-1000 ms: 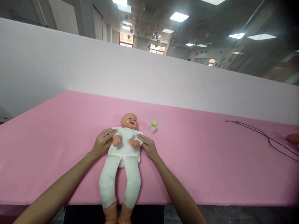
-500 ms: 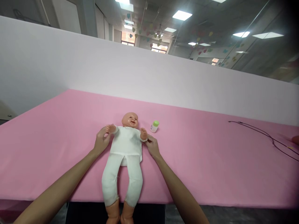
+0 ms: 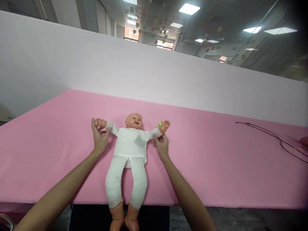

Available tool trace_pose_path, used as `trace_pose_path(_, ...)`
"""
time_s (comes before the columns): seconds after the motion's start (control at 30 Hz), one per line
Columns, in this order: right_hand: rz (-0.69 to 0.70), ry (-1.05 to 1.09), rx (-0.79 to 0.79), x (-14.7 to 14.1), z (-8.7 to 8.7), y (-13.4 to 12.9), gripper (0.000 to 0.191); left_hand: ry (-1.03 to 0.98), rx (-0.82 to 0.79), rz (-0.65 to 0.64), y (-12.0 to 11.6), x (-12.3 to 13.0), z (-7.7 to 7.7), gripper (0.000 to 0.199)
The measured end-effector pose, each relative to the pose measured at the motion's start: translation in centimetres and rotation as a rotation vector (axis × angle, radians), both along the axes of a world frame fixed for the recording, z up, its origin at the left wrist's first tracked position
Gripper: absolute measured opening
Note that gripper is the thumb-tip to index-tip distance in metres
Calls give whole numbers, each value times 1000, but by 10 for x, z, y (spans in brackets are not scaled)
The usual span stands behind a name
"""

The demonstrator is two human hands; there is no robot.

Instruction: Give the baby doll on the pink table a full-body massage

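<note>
A baby doll (image 3: 131,144) in white clothes lies on its back on the pink table (image 3: 216,166), head away from me and feet hanging over the near edge. My left hand (image 3: 98,138) grips the doll's outstretched arm at the left, near its wrist. My right hand (image 3: 161,143) grips the doll's other arm, stretched out to the right. Both doll arms are spread wide. A small white bottle with a green cap (image 3: 159,124) stands just behind the doll's right-side hand, mostly hidden by it.
A black cable (image 3: 271,136) trails across the table's far right. An orange-toned object (image 3: 304,140) shows at the right edge. A white partition wall (image 3: 154,73) rises behind the table.
The doll's arms, folded on its chest a second ago, have been drawn outward by my two hands and now lie spread to the sides. The bottle has become partly covered.
</note>
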State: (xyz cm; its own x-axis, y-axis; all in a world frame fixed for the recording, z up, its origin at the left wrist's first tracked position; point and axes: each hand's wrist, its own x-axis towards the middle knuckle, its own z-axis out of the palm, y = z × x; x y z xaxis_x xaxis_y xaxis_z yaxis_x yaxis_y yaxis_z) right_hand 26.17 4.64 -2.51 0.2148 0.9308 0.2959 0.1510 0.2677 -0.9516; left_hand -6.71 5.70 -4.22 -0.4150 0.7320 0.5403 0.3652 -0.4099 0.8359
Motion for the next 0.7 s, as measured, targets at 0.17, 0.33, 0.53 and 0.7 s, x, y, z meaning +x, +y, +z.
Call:
trace_pose_path(0.17, -256, 114, -30, 22, 4, 8, 72, -5, -121, 180, 5, -13, -3, 90)
trace_pose_path(0.33, -368, -37, -182, 58, -7, 22, 56, 212, -326, 303, 9, -23, -8, 55)
trace_pose_path(0.53, -312, -464, -360, 73, -6, 18, 25, 328, -287, 282, 11, -24, -7, 34)
trace_pose_path(0.7, -468, -797, -299, 71, 5, 15, 41, 365, 52, 128, -6, 3, 22, 41)
